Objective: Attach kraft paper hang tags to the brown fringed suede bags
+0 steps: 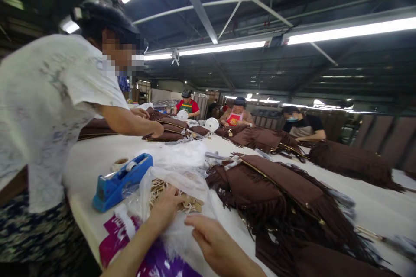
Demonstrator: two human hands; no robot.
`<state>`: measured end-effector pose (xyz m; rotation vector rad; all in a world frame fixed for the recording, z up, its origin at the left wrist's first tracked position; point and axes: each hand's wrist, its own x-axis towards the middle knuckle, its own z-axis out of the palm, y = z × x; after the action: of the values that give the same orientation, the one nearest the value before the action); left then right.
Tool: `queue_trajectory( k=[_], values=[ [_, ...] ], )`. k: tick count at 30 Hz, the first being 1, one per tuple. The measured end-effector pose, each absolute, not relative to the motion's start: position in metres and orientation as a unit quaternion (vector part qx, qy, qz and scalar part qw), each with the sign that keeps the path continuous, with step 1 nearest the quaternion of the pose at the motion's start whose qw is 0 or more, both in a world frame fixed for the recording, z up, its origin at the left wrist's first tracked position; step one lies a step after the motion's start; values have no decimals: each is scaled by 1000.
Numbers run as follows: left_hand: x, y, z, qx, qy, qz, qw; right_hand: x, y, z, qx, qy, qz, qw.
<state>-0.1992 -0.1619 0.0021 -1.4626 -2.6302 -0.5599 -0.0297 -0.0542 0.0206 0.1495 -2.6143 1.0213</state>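
Observation:
A clear plastic bag [195, 181] lies in front of me, holding a pile of small tan tags [191, 203] with white strings. My left hand [164, 207] reaches into it, its bent fingers closed among the tags; the fingertips are partly hidden. Over the near right side of the bag is my right hand [209, 238], index finger stretched out and the others loosely bent, with nothing visible in it. Brown fringed bags [260, 186] with gold zips lie stacked to the right of both hands.
A blue tape dispenser [121, 181] and a tape roll [120, 163] sit left of the bag. Purple printed plastic [162, 259] lies at the table's near edge. One co-worker [58, 95] leans over at left; several others sit across the white table [94, 156], among more brown bags.

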Motion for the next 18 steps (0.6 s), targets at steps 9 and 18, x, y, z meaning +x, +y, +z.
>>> queue_trajectory(
  k=[9,18],
  values=[
    [-220,-160,-38,-435,-850,-289,65,-99,-22,-27,-97,-967,171,163],
    [-222,-156,-45,-528,-803,-268,67,-158,-17,-77,-123,-982,7,142]
  ],
)
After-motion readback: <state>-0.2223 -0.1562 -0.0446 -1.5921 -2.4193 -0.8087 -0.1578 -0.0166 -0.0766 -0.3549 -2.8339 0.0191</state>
